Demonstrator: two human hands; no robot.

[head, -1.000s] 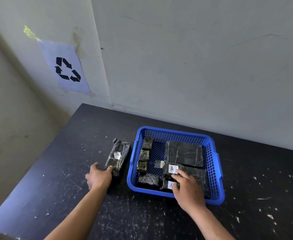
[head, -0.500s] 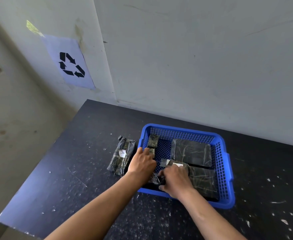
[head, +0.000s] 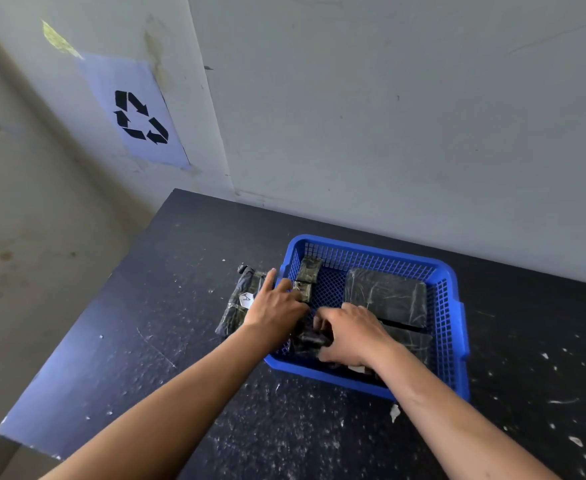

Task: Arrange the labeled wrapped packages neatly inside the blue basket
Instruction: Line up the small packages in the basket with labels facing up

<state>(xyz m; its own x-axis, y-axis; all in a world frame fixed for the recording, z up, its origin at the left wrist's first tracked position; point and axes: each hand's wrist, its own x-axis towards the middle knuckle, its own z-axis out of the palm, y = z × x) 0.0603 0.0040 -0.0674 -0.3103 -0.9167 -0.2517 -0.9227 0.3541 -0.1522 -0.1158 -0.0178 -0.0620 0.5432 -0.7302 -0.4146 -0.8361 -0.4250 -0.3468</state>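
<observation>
Left hand (head: 277, 308) fingers spread over basket (head: 452, 341) left rim; right hand (head: 348, 332) curled on small pkg (head: 310, 337), lower-center frame. Labeled pkg (head: 241, 303) on table (head: 146, 341) left of basket.

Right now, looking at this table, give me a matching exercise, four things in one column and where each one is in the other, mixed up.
Things:
1. labelled long package
2. large flat package
3. recycling sign
4. left hand

Places:
A. on the wall
B. far right part of the blue basket
C. on the table, left of the basket
D. over the basket's left rim

Pairs: 1-C, 2-B, 3-A, 4-D
</observation>
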